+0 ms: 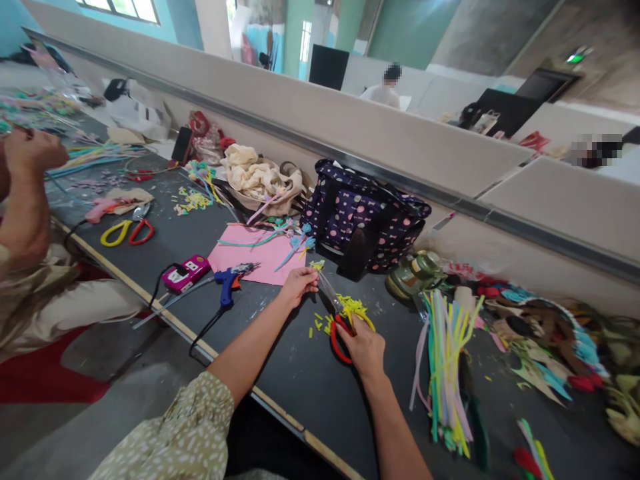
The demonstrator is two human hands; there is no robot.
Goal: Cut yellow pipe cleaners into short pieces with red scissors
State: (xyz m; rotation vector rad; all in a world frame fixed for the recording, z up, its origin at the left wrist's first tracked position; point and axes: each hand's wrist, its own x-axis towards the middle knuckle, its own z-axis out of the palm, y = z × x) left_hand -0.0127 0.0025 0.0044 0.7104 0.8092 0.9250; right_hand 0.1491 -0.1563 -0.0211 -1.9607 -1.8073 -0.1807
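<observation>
My right hand (pixel 366 345) is closed round the red and yellow handles of a pair of scissors (pixel 330 293), whose blades point up and left toward my other hand. At the blade tips, my left hand (pixel 300 285) pinches a small piece (pixel 317 265) that looks pale yellow-green; its exact kind is too small to make out. Short cut bits of yellow stem (pixel 354 305) lie heaped behind and beside the scissors. A pink sheet (pixel 240 257) with blue and green fuzzy stems on it lies beyond my left hand.
A blue glue gun (pixel 227 285) and a magenta box (pixel 186 274) lie to the left, with cords over the table edge. A patterned bag (pixel 370 207), a green jar (pixel 414 275) and bundled pastel stems (pixel 450 367) stand or lie behind and right. A co-worker's hand (pixel 35 150) is at far left.
</observation>
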